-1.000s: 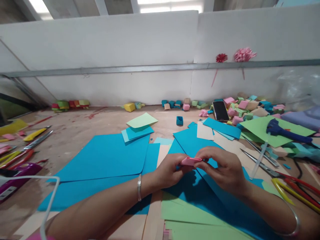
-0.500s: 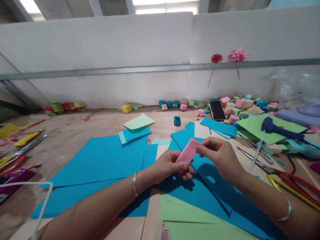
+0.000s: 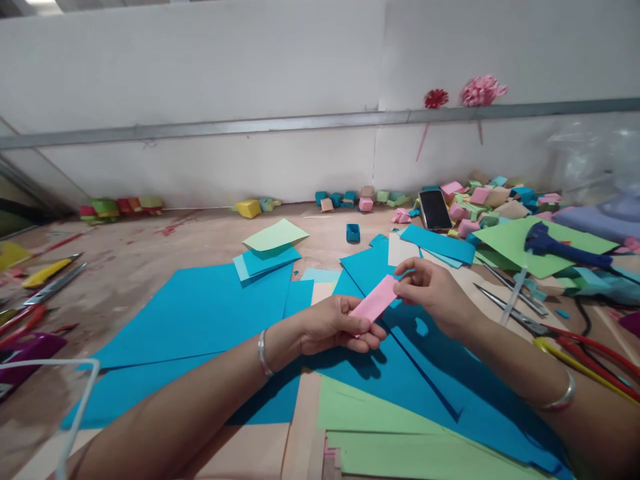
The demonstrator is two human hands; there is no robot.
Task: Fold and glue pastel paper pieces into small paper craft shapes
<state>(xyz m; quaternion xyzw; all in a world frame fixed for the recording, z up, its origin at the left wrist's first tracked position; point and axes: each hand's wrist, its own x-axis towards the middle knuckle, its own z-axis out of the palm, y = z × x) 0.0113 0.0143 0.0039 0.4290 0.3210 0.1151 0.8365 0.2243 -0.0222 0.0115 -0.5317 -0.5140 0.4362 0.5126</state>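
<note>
A narrow pink paper strip [image 3: 375, 299], seemingly folded, is held slantwise over the blue sheets. My left hand [image 3: 345, 325] grips its lower left end, thumb on top and fingers beneath. At the upper right end, the thumb and forefinger of my right hand [image 3: 433, 293] pinch the strip's tip. Below both hands lie large blue paper sheets [image 3: 200, 313], with light green sheets [image 3: 380, 413] nearer to me. Small green and blue pieces [image 3: 276, 237] rest beyond my left hand.
Scissors [image 3: 537, 327] and a blue glue gun [image 3: 550, 245] lie at right, near a phone [image 3: 435, 210] and a heap of small paper boxes [image 3: 480, 195]. A small blue paper box [image 3: 353, 233] stands at centre. More cutting tools [image 3: 45, 287] lie at left.
The pink strip has turned to lie flatter, its broad face now more toward me. My right fingers have shifted slightly at its tip. The view has tilted downward a little.
</note>
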